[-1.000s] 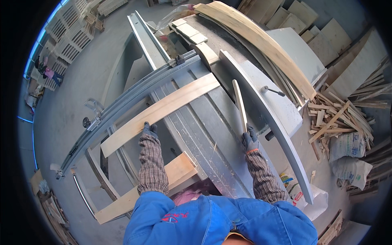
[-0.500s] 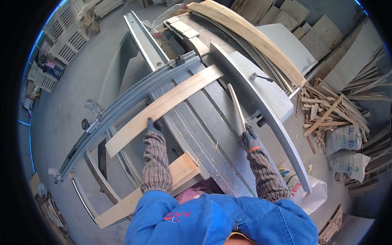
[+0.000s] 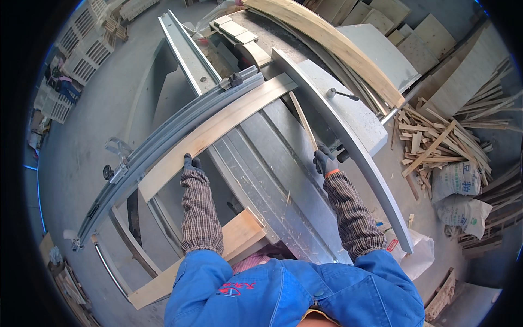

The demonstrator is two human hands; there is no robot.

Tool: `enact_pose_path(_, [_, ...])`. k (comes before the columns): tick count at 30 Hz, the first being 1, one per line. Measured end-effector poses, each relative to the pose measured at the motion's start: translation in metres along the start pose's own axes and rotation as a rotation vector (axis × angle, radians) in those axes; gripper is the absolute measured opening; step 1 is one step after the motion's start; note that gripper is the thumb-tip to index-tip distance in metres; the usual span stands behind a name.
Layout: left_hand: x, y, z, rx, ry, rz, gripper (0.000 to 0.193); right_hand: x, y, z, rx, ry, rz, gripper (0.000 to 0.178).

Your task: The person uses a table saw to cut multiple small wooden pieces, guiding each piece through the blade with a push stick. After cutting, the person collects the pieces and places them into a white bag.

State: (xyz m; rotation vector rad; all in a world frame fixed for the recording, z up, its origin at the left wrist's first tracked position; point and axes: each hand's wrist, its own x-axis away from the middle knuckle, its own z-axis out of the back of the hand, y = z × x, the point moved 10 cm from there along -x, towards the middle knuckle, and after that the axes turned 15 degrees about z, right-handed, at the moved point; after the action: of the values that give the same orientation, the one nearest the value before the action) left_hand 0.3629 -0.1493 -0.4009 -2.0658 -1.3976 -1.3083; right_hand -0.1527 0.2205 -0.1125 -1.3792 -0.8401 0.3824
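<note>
Pushed further up the saw bench (image 3: 272,180) since a second ago: wide plank (image 3: 218,128) and thin stick (image 3: 303,121). Left hand (image 3: 192,163) gloved, pressed flat on plank's near edge, fingers together. Right hand (image 3: 324,161) gloved, closed around stick's lower end. Plank lying crosswise against grey fence rail (image 3: 163,144), long axis lower left to upper right. Stick pointing up-left beside curved metal guard (image 3: 348,147). Offcut pile (image 3: 436,136) and sacks (image 3: 452,191) right.
</note>
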Motion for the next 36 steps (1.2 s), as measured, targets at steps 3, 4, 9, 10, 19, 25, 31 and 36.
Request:
enact_pose_path(3, [-0.016, 0.002, -0.012, 0.028, -0.016, -0.027, 0.040, -0.007, -0.002, 0.002, -0.004, 0.010, -0.007, 0.056])
enact_pose_path(4, [-0.017, 0.017, -0.009, 0.071, -0.012, -0.032, 0.040, -0.009, -0.005, -0.006, -0.007, -0.001, -0.012, 0.056])
enact_pose_path(9, [0.001, -0.033, -0.039, -0.121, -0.016, 0.039, 0.043, -0.008, -0.001, 0.017, 0.040, 0.105, -0.031, 0.055])
enact_pose_path(10, [0.010, -0.035, -0.046, -0.185, 0.013, 0.133, 0.042, -0.010, -0.004, 0.019, 0.038, 0.103, -0.023, 0.055])
enact_pose_path(19, [0.048, -0.022, -0.072, -0.116, -0.013, 0.152, 0.042, -0.030, -0.017, -0.011, 0.073, 0.076, -0.027, 0.057])
enact_pose_path(25, [-0.004, -0.007, -0.061, 0.041, -0.057, 0.163, 0.043, -0.046, -0.026, -0.029, 0.079, 0.081, -0.028, 0.056])
enact_pose_path(31, [-0.074, 0.034, -0.067, 0.948, -0.341, 0.591, 0.046, -0.069, -0.023, -0.051, 0.060, 0.054, -0.015, 0.054])
enact_pose_path(36, [-0.104, 0.034, -0.066, 0.055, 0.026, -0.013, 0.042, -0.082, -0.018, -0.049, 0.080, 0.096, 0.004, 0.055])
